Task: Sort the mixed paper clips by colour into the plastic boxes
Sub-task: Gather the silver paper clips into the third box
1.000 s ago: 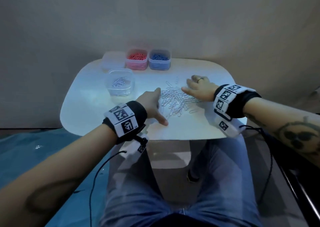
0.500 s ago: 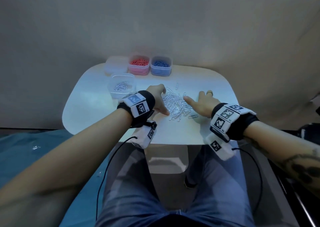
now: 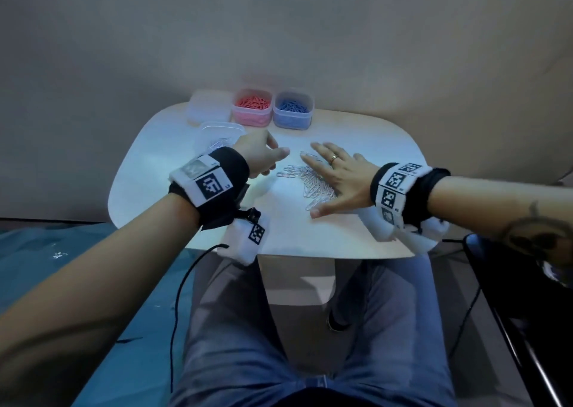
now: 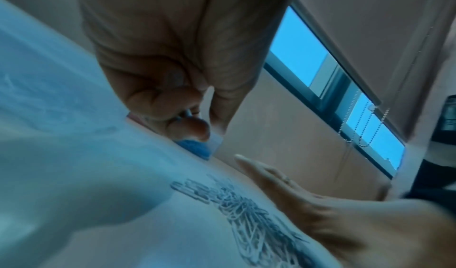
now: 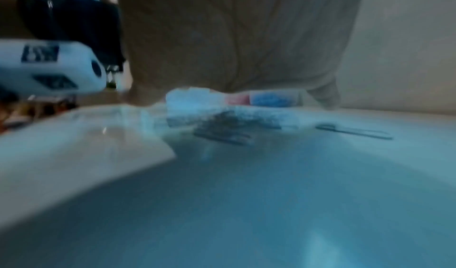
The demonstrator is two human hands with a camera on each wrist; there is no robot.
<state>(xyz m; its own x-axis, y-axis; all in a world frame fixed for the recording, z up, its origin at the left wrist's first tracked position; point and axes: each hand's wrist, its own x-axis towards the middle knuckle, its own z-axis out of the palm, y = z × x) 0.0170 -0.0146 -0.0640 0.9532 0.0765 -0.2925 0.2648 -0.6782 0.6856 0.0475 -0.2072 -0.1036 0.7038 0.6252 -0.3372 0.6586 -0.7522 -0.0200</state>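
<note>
Heap of silver wire paper clips (image 3: 313, 183): mid small white rounded table (image 3: 148, 171), under flat, spread-fingered right hand (image 3: 338, 177). Left hand (image 3: 257, 155): fingers curled, whether holding anything I cannot tell. Far edge: clear plastic boxes, red clips (image 3: 252, 106), blue clips (image 3: 293, 109), silver clips (image 3: 217, 141). Beige wall (image 3: 279, 34) behind.

Left hand (image 3: 259, 155): raised, fingers curled inward with the thumb tip meeting them; whether it holds anything cannot be told. Left wrist: black band with white marker blocks. Right hand (image 3: 338, 177): palm down, fingers straight and spread, thumb out to the near side. Right wrist: the same band. Both forearms bare.
</note>
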